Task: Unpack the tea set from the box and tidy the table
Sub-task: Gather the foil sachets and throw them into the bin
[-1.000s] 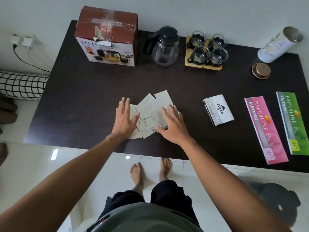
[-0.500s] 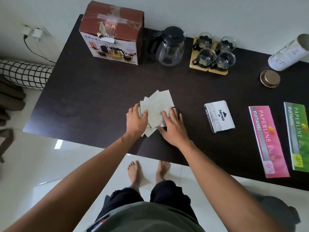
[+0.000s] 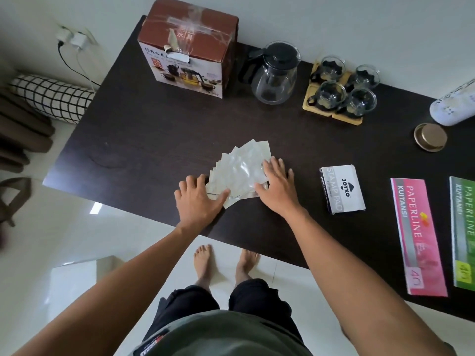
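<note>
Both hands lie flat with fingers spread, gripping nothing: the left hand (image 3: 199,201) and right hand (image 3: 276,187) press the edges of a fanned pile of pale paper sachets (image 3: 240,173) on the dark wooden table (image 3: 144,140). Farther back stand the brown cardboard tea-set box (image 3: 189,47), clear glass teapot (image 3: 275,74) and four glass cups (image 3: 341,89). White tiled floor (image 3: 64,253) surrounds the table.

Dark table (image 3: 154,140): box (image 3: 189,47), teapot (image 3: 275,73), packets (image 3: 241,173).
</note>
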